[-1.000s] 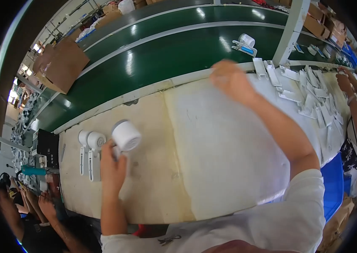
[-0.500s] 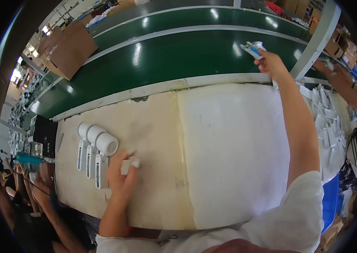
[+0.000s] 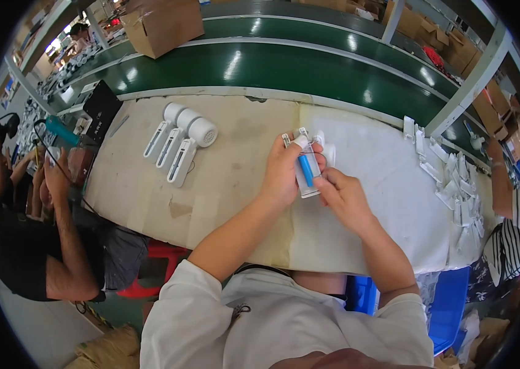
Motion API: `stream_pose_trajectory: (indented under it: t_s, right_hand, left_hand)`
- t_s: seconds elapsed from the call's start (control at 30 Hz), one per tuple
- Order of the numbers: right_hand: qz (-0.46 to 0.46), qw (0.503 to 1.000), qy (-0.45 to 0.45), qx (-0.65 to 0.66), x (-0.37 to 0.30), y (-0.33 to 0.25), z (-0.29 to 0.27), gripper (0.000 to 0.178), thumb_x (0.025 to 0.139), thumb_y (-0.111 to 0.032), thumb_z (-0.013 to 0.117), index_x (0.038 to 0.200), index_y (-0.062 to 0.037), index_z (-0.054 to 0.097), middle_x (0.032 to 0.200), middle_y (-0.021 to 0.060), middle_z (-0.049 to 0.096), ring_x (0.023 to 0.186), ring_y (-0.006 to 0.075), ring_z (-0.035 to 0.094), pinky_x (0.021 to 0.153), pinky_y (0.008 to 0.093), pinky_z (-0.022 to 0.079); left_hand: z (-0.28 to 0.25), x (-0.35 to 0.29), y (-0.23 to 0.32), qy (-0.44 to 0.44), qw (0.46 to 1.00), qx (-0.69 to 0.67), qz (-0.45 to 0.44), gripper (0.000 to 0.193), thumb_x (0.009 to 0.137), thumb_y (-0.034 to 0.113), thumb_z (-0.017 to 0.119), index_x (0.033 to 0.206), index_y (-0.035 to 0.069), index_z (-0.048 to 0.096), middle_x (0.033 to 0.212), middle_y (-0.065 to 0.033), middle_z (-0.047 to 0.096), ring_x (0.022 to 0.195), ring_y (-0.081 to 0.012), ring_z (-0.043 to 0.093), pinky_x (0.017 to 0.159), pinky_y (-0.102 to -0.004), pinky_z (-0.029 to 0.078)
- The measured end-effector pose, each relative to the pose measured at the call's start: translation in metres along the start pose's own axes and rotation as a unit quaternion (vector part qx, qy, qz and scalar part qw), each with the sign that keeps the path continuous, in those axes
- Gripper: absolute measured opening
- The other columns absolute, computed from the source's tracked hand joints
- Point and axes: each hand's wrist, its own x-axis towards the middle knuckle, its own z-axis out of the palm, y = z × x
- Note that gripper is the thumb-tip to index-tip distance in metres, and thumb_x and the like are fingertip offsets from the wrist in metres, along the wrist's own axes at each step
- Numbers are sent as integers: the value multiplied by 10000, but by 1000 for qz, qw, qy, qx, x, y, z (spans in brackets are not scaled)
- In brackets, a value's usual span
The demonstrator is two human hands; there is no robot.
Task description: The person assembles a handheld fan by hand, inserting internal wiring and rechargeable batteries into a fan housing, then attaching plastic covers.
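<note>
Over the middle of the table, my left hand (image 3: 279, 177) is closed around a white fan handle (image 3: 309, 192) whose open side faces up. A blue cylindrical battery (image 3: 306, 167) lies in the handle, with thin wires near its upper end. My right hand (image 3: 349, 200) pinches the handle's edge beside the battery, thumb and fingers together. A round white fan head (image 3: 330, 155) shows just beyond my fingers, partly hidden by them. Something white covers my left thumb tip. To the left, three white handheld fans (image 3: 203, 131) lie in a slanted row.
White handle shells (image 3: 461, 187) are heaped at the table's right. Behind runs a green conveyor (image 3: 297, 71) carrying a cardboard box (image 3: 165, 27). A black box (image 3: 97, 111) and teal electric screwdriver (image 3: 62, 130) sit left. Co-workers are on both sides; a blue bin (image 3: 447, 307) stands lower right.
My right hand has come back from over the conveyor with the part holding the blue battery. My left hand has left the fans' side and now grips the handle. The whole view has shifted.
</note>
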Motion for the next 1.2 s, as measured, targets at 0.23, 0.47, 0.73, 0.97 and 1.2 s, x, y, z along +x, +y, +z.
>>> stream_pose_trajectory:
  t_s: [0.23,0.47,0.73,0.97,1.2]
  right_hand:
    - [-170,980,79,69,5,44,-20,793,652,-160,733,1332,-74,333,1230,88,468,1119,228,464,993,367,323]
    - [-235,935,214,-157,10,40,-26,576,582,74,691,1092,-90,479,1166,114,504,1096,273,484,895,339,427]
    - [-284,893,240,-253,11,41,-32,572,566,59,712,1066,-96,481,1164,114,525,1064,300,515,883,357,437]
    - [-328,860,264,-289,7,37,-37,596,524,55,733,1049,-85,488,1110,131,554,1015,317,541,855,368,448]
    - [-359,839,264,-312,9,36,-39,591,521,53,736,1043,-79,492,1119,143,548,998,327,550,837,387,460]
  left_hand:
    - [-13,-9,8,-121,972,-132,-151,351,881,312,368,1008,17,512,793,-107,569,602,-184,511,534,-331,466]
    - [-15,-13,24,-66,983,94,-146,250,843,141,407,1028,-10,481,862,-143,588,634,-210,584,550,-331,509]
    - [-16,-10,15,-133,927,316,-150,223,824,119,461,1017,8,477,832,-100,583,612,-146,566,528,-286,490]
    - [-13,-13,16,-158,935,284,-145,218,827,99,502,1019,1,472,828,-100,584,642,-139,570,535,-290,495]
    - [-15,-13,14,-143,935,299,-125,208,829,75,503,1015,-9,464,831,-106,588,629,-138,570,534,-295,497]
